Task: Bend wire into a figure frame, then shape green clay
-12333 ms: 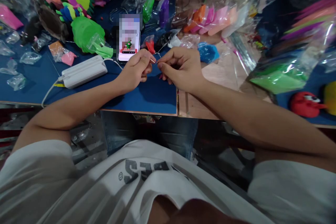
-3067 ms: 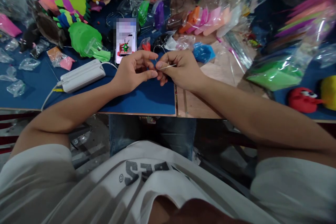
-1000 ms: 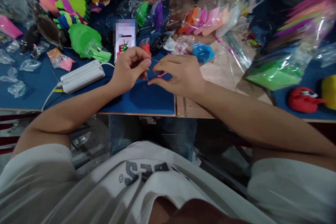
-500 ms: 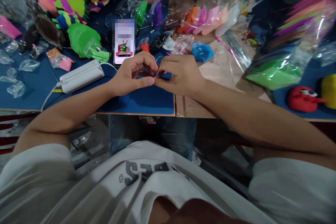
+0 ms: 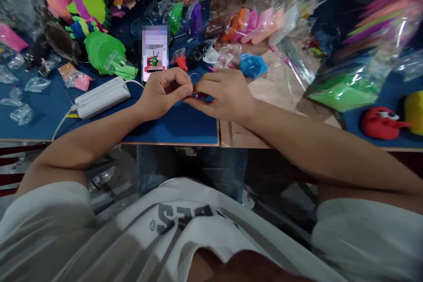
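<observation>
Wrappers of crumpled clear plastic (image 5: 21, 114) litter the blue tabletop (image 5: 188, 128) at far left. A white power adapter (image 5: 102, 98) lies before a green clay slab (image 5: 104, 52); the left hand (image 5: 167, 92) overlaps a lit smartphone's (image 5: 154, 53) lower edge, thumb and forefinger pinching a thin wire (image 5: 194, 73) whose loop shows past the fingertips, the rest hidden. The right hand (image 5: 224, 94) curls in alongside, thumb and forefinger parted, its hold unclear. Farther right: a wrapped blue lump (image 5: 253, 65), a bagged green block (image 5: 346, 92) and a red, white-eyed figure (image 5: 381, 122).

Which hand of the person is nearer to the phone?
Left. The left hand is at the near end of the phone; the right hand is farther away, to the right.
</observation>
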Motion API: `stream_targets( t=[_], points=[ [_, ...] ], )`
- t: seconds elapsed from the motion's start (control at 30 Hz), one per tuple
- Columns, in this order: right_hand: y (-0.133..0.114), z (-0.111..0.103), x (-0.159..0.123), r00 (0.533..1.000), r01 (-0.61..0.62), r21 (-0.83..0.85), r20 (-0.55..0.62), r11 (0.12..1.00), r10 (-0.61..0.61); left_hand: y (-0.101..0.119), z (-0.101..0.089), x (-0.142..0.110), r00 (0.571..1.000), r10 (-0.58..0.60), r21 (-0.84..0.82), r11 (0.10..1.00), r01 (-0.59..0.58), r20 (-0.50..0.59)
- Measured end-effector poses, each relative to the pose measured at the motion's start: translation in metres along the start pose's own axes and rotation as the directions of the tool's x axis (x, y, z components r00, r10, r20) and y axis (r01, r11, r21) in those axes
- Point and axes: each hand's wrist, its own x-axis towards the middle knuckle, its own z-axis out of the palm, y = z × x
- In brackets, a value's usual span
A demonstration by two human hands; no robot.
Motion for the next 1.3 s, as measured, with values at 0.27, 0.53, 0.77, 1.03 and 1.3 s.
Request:
stream_targets(
  t=[0.27, 0.53, 0.77, 1.03, 1.3],
  points=[
    [0.000, -0.001, -0.003, 1.000, -0.024, 0.010, 0.008, 1.000, 0.024, -0.001, 0.003, -0.003, 0.997, -0.029, -0.002, 1.000, 0.029, -0.067],
    [0.006, -0.007, -0.009, 0.990, 0.137, -0.142, -0.022, 0.980, -0.141, 0.004, 0.003, -0.004, 0.993, 0.049, -0.003, 0.999, -0.050, -0.105],
    [-0.014, -0.019, -0.001, 0.930, -0.069, 0.243, -0.335, 0.968, 0.150, -0.009, 0.001, -0.005, 0.992, -0.022, -0.019, 1.000, 0.020, -0.122],
    [0.010, -0.011, 0.017, 0.929, -0.367, 0.794, 0.282, 0.484, 0.241, -0.011, -0.002, -0.006, 0.996, -0.081, 0.003, 0.997, 0.081, 0.033],
    [0.002, -0.018, 0.018, 0.917, -0.395, 0.755, 0.293, 0.524, 0.269, -0.004, -0.001, -0.005, 0.986, -0.135, -0.058, 0.988, 0.141, 0.094]
  ],
)
